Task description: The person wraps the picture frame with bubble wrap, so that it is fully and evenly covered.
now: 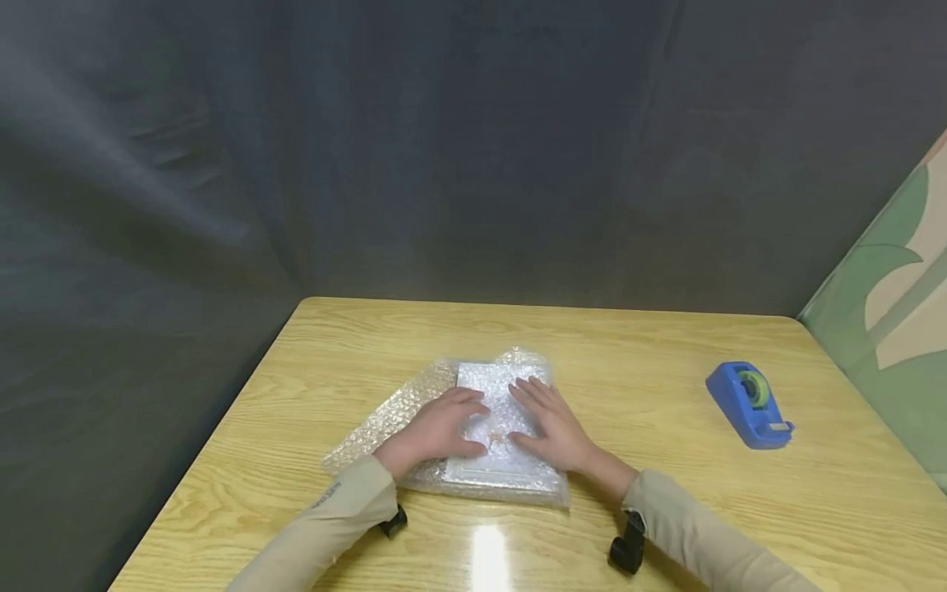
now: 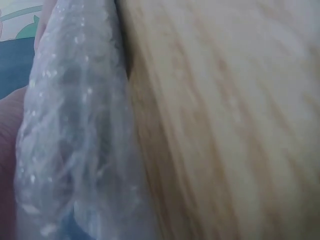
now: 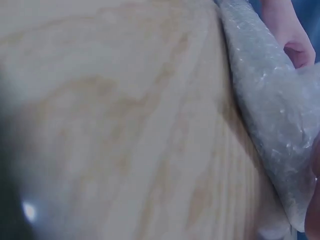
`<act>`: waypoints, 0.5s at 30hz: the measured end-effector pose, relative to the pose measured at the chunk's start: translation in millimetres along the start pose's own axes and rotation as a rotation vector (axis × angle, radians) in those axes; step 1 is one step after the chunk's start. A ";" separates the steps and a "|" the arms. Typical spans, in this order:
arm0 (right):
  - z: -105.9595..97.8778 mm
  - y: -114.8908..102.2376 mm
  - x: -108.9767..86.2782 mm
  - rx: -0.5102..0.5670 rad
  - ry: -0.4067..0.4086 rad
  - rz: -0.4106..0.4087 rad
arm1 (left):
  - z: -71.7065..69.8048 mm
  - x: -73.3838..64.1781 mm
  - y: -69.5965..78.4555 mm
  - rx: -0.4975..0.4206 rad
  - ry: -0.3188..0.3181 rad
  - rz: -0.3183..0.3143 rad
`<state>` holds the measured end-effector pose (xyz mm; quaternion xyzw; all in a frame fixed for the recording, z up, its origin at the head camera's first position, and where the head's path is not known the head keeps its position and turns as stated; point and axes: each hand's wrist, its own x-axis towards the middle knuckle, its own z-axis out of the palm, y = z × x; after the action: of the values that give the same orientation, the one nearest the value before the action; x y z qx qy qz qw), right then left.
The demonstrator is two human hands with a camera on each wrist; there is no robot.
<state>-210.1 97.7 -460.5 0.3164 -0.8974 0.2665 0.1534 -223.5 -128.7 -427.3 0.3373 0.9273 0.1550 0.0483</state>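
Note:
A flat whitish rectangular item [image 1: 484,378] lies in clear bubble wrap [image 1: 399,411] near the middle of the table. My left hand [image 1: 441,421] rests on its left part, fingers spread and slightly bent. On the right part lies my right hand [image 1: 551,423], its fingers spread and pointing away from me. Both palms face down on the wrapped item, with a gap between the hands. In the left wrist view the folded edge of the bubble wrap [image 2: 80,125] runs along the tabletop. The right wrist view shows the bubble wrap [image 3: 270,90] with part of a hand beyond it.
A blue tape dispenser [image 1: 750,407] with a roll of greenish tape [image 1: 755,386] stands at the right of the wooden table [image 1: 629,353]. Dark cloth [image 1: 473,164] hangs behind and to the left. A patterned green and beige surface [image 1: 888,329] borders the right side.

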 end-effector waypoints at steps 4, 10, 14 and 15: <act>-0.4 1.9 1.3 0.006 -0.027 -0.001 | 3.1 3.1 1.6 -0.002 0.018 -0.013; 1.6 3.0 2.5 0.039 -0.017 -0.013 | 3.1 2.3 2.0 -0.001 0.040 0.003; 2.2 2.6 2.0 0.045 0.012 -0.028 | -4.3 -4.3 1.7 -0.026 0.061 0.026; 1.9 2.4 1.8 0.047 0.014 -0.029 | -7.9 -7.3 0.9 -0.042 0.072 0.027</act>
<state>-213.3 97.4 -462.1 0.3307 -0.8852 0.2873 0.1562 -218.9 -134.8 -419.6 0.3429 0.9203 0.1871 0.0201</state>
